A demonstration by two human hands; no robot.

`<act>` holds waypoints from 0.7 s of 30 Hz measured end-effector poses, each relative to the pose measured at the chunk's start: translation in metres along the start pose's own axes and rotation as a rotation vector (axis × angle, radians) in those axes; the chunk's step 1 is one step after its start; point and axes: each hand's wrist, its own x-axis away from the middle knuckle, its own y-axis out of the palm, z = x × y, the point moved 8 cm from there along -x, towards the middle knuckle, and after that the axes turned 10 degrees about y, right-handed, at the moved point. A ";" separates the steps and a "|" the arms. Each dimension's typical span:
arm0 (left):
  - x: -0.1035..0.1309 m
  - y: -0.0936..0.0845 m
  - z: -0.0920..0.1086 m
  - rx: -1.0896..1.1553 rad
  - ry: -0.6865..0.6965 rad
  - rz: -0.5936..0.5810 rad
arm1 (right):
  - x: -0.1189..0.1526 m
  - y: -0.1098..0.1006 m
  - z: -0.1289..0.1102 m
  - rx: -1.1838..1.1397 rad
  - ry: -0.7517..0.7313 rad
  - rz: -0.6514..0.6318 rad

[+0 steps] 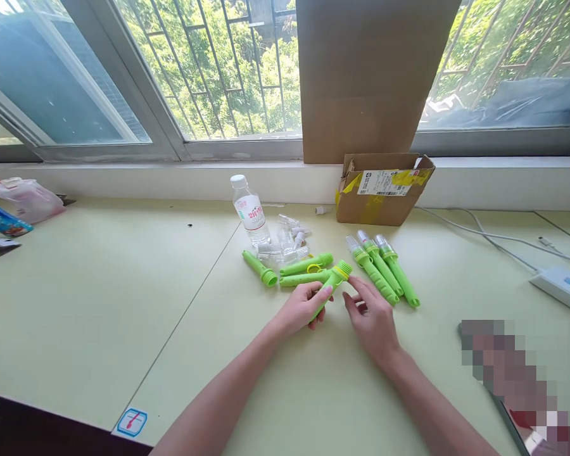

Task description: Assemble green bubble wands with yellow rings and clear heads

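My left hand [311, 304] is closed around a green plastic tube [330, 288], tilted up to the right, with a threaded end and a yellow ring just below the thread. My right hand [371, 313] is at that end, its thumb and fingers apart, the index fingertip at or close to the ring. Whether it touches cannot be made out. Behind the held tube lie two more green tubes [306, 264], with a loose yellow ring [315, 269] between them. Another green tube [260, 268] rests to the left. On the right, three green tubes with clear caps [384, 269] lie side by side.
Clear plastic caps and small white parts [285, 244] are heaped beside a water bottle [251, 212]. A cardboard box [382, 193] stands by the window wall. White cables lead to a power strip [563, 286] at right. A blurred phone-like object [506, 415] lies at front right.
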 end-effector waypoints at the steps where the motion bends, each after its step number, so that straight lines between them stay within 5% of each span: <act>1: 0.000 0.001 0.001 0.023 0.017 0.004 | 0.000 0.002 0.000 0.011 -0.006 -0.024; 13: 0.000 0.003 0.012 0.022 0.138 0.063 | -0.001 0.009 0.000 0.018 -0.018 -0.070; 21: 0.003 -0.001 0.018 -0.457 0.324 0.244 | -0.001 -0.013 -0.012 0.059 -0.090 0.163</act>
